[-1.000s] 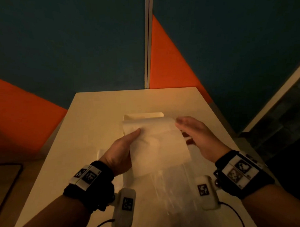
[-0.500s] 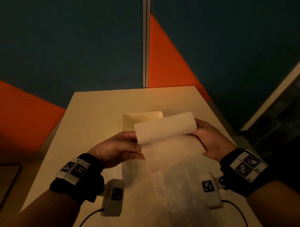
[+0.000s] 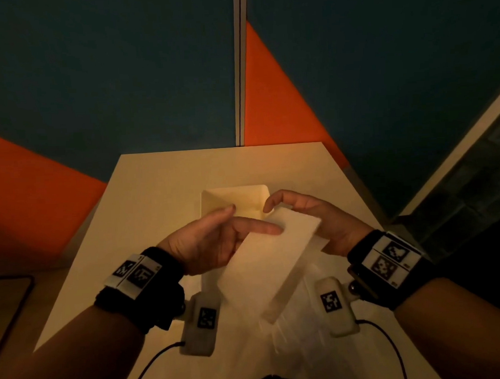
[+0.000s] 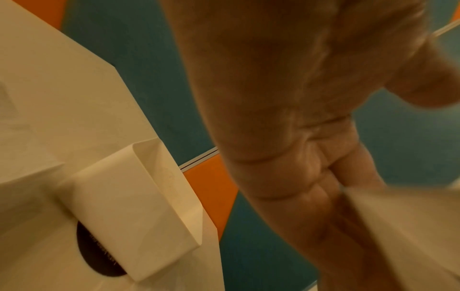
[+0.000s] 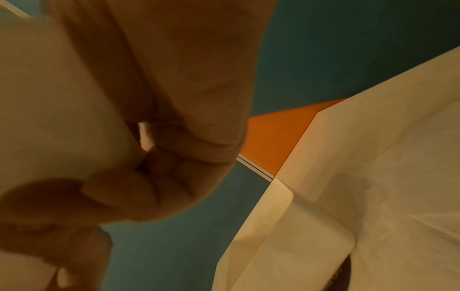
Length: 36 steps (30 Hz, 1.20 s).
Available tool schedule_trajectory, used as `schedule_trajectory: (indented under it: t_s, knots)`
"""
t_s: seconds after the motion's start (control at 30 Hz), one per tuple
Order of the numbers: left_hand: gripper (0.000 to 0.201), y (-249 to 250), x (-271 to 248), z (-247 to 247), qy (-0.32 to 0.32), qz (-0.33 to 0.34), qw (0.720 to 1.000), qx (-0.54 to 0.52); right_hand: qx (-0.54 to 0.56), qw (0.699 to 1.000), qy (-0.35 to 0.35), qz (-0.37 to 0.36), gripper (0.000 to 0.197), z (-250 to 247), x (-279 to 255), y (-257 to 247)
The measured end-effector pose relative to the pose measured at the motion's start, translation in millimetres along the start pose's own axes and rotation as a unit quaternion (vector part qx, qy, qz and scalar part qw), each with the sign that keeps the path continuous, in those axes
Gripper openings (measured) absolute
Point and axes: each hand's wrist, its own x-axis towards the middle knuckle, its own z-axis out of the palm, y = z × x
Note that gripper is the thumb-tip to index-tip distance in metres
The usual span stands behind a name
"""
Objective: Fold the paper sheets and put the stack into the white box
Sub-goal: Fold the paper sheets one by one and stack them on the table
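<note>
A folded white paper [image 3: 271,262] hangs tilted in the air between both hands, just in front of the white box [image 3: 232,200]. My left hand [image 3: 213,238] holds its left edge: the index finger lies straight on top, the thumb is lifted off, and the other fingers go beneath. My right hand [image 3: 315,218] grips the paper's far right end with curled fingers. The left wrist view shows the box [image 4: 129,206] standing open and the paper [image 4: 398,236] as a blur at the fingers. In the right wrist view the paper [image 5: 49,102] lies against the curled fingers, with the box [image 5: 286,236] beyond.
The beige table [image 3: 158,192] bears more pale sheets [image 3: 311,354] near its front edge, under my wrists. Teal and orange wall panels [image 3: 283,108] stand right behind the table's far edge. Floor drops away to the right [image 3: 456,210].
The paper, held wide and half folded before, is now folded narrower and turned diagonal. Both hands came closer together, and my left index finger now lies on top of it.
</note>
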Motion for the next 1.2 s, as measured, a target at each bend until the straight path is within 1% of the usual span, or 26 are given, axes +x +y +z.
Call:
schedule_trajectory:
  t_s: [0.03,0.1,0.17,0.2,0.23,0.27,0.3,0.33,0.37,0.4,0.47,0.53,0.57,0.63,0.7,0.77,0.9,1.0,1.2]
  knots:
    - [0.056,-0.5,-0.3,0.9,0.015,-0.003,1.0,0.017,0.008,1.0,0.001,0.004,0.022,-1.0,1.4,1.3]
    - [0.042,-3.9,-2.6,-1.3,0.054,0.006,0.997,0.053,0.021,0.999,0.036,0.009,0.022,-5.4,3.0,5.9]
    - [0.034,-7.1,-6.9,-5.2,0.14,0.017,0.988,0.067,0.031,0.994,0.104,0.022,0.018,-15.1,4.5,16.7]
    - [0.03,-10.7,-9.2,-9.5,0.19,0.022,0.979,0.073,0.014,0.988,0.149,0.037,0.017,-22.2,5.6,25.0]
    - [0.028,-14.7,-12.6,-12.5,0.236,0.024,0.968,0.083,-0.028,0.977,0.201,0.06,0.017,-30.8,6.4,35.9]
    - [0.026,-19.9,-16.6,-17.7,0.28,0.021,0.955,0.092,-0.091,0.96,0.252,0.086,0.016,-40.1,7.2,48.9]
    - [0.024,-25.7,-21.5,-22.6,0.319,0.017,0.943,0.096,-0.166,0.935,0.296,0.106,0.013,-49.7,6.6,63.1]
    - [0.023,-32.9,-27.2,-28.7,0.353,0.012,0.93,0.099,-0.237,0.908,0.322,0.122,0.011,-59.0,5.2,78.4]
    - [0.021,-40.0,-32.8,-35.1,0.383,0.005,0.918,0.102,-0.297,0.886,0.329,0.138,0.013,-66.9,2.7,93.3]
    - [0.02,-48.1,-37.7,-42.4,0.409,-0.004,0.907,0.102,-0.344,0.868,0.32,0.159,0.019,-72.9,-0.4,107.1]
    - [0.021,-64.7,-46.5,-55.1,0.449,-0.027,0.887,0.102,-0.406,0.845,0.289,0.197,0.041,-77.8,-6.9,128.7]
    - [0.027,-79.7,-54.1,-63.9,0.471,-0.045,0.875,0.104,-0.457,0.822,0.257,0.22,0.065,-77.0,-11.5,143.9]
    - [0.031,-86.7,-57.6,-67.3,0.477,-0.055,0.87,0.111,-0.481,0.81,0.246,0.228,0.074,-76.3,-12.5,149.8]
    - [0.037,-98.5,-62.4,-72.1,0.483,-0.079,0.86,0.144,-0.511,0.792,0.232,0.24,0.084,-76.5,-12.4,161.4]
    - [0.043,-107.5,-64.9,-75.0,0.489,-0.104,0.842,0.201,-0.517,0.787,0.227,0.249,0.087,-77.3,-12.0,171.7]
    - [0.048,-113.8,-65.9,-77.6,0.488,-0.126,0.825,0.257,-0.52,0.785,0.229,0.246,0.083,-77.8,-12.5,178.4]
    - [0.051,-119.2,-67.0,-80.0,0.499,-0.131,0.8,0.306,-0.522,0.786,0.252,0.216,0.06,-77.2,-14.6,178.7]
    - [0.051,-116.6,-66.0,-77.6,0.507,-0.122,0.793,0.316,-0.518,0.787,0.272,0.196,0.046,-77.0,-15.4,179.3]
    - [0.05,-114.8,-62.8,-76.5,0.504,-0.121,0.78,0.352,-0.484,0.801,0.302,0.181,0.039,-77.3,-16.4,180.3]
